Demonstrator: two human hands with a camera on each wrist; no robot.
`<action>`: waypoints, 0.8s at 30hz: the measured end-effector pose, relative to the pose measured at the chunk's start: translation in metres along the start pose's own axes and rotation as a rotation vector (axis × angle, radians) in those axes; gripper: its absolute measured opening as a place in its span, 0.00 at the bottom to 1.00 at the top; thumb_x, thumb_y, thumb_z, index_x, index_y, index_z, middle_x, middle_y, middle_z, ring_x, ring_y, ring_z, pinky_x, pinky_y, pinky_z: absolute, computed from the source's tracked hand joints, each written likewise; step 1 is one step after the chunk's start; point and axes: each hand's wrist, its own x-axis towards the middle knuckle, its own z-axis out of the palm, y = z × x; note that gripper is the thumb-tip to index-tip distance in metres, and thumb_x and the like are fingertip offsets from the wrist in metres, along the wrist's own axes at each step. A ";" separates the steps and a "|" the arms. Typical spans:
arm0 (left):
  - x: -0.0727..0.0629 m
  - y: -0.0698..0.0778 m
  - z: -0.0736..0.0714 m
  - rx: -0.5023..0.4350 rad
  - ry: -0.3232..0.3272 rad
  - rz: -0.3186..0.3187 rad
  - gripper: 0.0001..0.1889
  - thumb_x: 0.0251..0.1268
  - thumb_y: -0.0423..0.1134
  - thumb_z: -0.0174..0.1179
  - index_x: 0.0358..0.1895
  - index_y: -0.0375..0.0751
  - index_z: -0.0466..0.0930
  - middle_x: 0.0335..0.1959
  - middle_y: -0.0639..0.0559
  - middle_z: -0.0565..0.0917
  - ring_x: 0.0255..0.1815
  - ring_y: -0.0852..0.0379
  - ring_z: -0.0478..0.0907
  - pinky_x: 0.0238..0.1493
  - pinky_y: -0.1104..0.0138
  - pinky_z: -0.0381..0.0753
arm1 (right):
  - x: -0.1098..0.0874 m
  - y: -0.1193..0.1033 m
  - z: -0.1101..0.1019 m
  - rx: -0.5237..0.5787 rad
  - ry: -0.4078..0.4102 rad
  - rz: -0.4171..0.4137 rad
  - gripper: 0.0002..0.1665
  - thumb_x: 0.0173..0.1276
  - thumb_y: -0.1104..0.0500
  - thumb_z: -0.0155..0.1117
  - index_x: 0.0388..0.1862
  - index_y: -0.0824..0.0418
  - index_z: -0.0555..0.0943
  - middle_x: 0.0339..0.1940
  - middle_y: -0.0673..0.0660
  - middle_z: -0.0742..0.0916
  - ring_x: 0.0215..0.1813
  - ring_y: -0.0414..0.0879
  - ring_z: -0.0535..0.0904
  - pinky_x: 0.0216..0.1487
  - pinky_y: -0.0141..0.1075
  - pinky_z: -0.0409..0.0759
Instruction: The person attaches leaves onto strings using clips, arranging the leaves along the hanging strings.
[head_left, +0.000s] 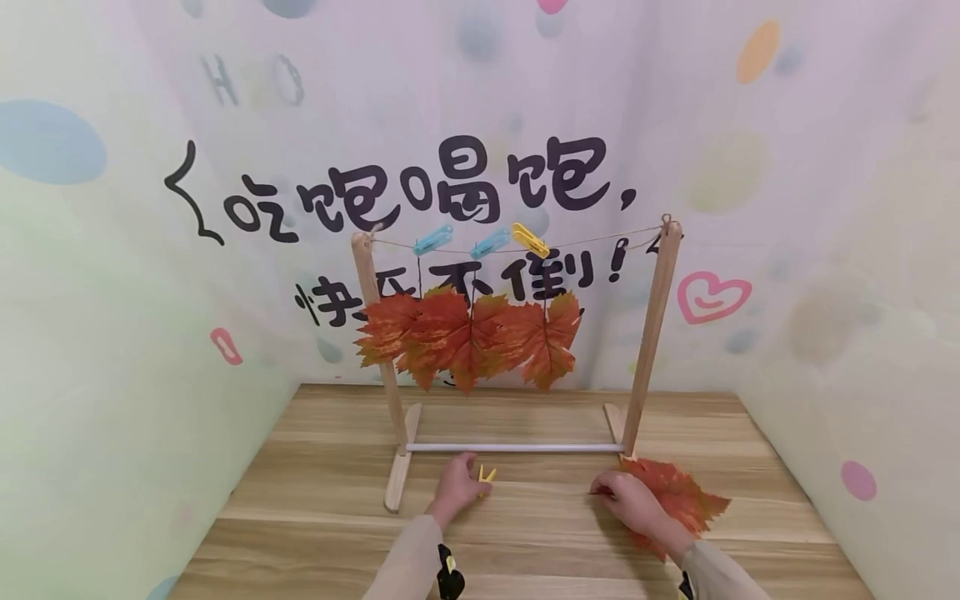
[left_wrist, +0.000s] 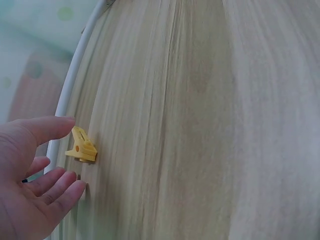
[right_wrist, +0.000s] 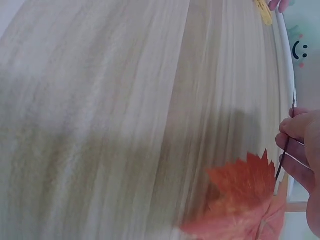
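My left hand [head_left: 457,490] is just in front of the white rod, thumb and fingers spread apart. Beside its fingertips a yellow clothespin [left_wrist: 82,146] sits on the table, and the hand does not grip it. With thumb and fingers, my right hand [right_wrist: 302,145] pinches the dark stem [right_wrist: 282,161] of an orange-red maple leaf [head_left: 678,492]. That leaf spreads under and beside the hand near the right foot of a wooden stand. Above, three similar leaves [head_left: 457,342] hang from a string [head_left: 622,232], held by two blue clothespins [head_left: 433,240] and one yellow clothespin [head_left: 530,240].
The stand has a left post [head_left: 386,400] and a right post [head_left: 654,333], joined low down by a white rod [head_left: 517,447]. It stands on a wood-grain table [head_left: 540,542], close to a printed wall [head_left: 817,208] at the back and sides.
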 end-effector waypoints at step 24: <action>0.003 0.003 0.009 0.018 0.045 -0.044 0.30 0.34 0.32 0.70 0.46 0.22 0.72 0.39 0.35 0.79 0.40 0.42 0.77 0.44 0.54 0.76 | 0.023 -0.034 -0.045 0.219 -0.005 0.087 0.05 0.60 0.68 0.60 0.33 0.61 0.81 0.28 0.55 0.83 0.33 0.39 0.79 0.28 0.28 0.78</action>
